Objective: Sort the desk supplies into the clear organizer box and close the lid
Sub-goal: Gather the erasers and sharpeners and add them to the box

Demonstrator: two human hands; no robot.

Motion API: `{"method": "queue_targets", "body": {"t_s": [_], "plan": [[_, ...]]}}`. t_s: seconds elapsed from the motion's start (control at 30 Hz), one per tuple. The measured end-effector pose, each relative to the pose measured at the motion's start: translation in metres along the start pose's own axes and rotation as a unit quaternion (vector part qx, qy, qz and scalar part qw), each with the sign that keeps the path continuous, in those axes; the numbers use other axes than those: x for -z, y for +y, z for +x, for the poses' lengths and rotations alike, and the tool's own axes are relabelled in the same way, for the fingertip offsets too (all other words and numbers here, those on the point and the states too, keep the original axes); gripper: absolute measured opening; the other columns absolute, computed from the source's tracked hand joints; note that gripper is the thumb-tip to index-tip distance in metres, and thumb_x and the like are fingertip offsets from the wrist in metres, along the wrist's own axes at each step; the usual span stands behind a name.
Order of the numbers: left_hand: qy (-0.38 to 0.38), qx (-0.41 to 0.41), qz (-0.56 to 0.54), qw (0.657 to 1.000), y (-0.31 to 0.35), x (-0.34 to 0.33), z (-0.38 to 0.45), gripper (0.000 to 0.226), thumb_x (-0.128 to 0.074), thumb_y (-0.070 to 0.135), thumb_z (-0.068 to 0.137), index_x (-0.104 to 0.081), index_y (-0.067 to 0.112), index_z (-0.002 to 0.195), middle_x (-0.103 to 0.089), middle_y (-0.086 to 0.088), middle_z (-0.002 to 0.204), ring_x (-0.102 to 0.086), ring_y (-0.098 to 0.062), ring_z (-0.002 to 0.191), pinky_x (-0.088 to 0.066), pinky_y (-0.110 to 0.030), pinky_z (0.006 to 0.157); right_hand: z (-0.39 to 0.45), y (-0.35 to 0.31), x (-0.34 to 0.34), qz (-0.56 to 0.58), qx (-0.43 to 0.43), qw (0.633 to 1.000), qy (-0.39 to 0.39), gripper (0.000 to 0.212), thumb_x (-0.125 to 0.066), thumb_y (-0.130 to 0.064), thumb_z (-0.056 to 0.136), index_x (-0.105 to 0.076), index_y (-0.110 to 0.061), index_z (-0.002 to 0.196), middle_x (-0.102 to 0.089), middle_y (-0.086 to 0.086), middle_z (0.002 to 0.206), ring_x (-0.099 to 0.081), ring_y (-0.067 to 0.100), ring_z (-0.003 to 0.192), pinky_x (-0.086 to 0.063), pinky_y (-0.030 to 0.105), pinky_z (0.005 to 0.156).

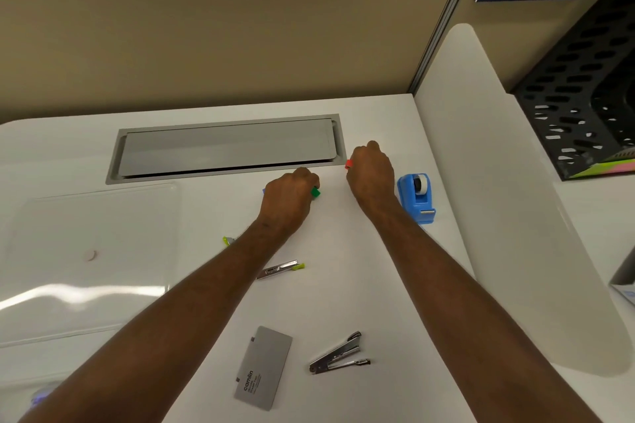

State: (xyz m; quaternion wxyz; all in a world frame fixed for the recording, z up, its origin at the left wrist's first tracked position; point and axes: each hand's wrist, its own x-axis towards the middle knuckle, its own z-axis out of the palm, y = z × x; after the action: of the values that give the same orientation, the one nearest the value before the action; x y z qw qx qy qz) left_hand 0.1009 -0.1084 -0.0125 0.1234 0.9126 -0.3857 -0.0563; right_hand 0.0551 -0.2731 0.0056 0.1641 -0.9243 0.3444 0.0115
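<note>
On the white desk (343,285) below beige partitions (206,45), both hands' fingers curl around small clips: green (315,192) left, red (348,164) right.

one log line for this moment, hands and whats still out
left hand: grips green item | right hand: grips red item | on desk: stapler, blue tape dispenser, grey Camlin case

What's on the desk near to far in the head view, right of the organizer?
Grey Camlin box → stapler → silver clip with lime tip → blue tape dispenser → left hand gripping a green piece → right hand gripping a red piece → grey cable hatch.
</note>
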Motion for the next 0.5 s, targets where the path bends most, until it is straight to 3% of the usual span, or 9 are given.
{"method": "queue_targets", "body": {"t_s": [0.5], "plan": [[-0.014, 0.025, -0.031, 0.999, 0.009, 0.007, -0.015, 0.018, -0.060, 0.018, 0.094, -0.066, 0.017, 0.111, -0.066, -0.006, 0.111, -0.061, -0.023, 0.096, -0.045, -0.028, 0.073, -0.034, 0.008, 0.009, 0.060, -0.008, 0.998, 0.019, 0.038, -0.066, -0.027, 0.094, -0.058, -0.009, 0.127, -0.057, 0.012, 0.127, -0.063, 0.027, 0.108, -0.049, 0.033, 0.101]]}}
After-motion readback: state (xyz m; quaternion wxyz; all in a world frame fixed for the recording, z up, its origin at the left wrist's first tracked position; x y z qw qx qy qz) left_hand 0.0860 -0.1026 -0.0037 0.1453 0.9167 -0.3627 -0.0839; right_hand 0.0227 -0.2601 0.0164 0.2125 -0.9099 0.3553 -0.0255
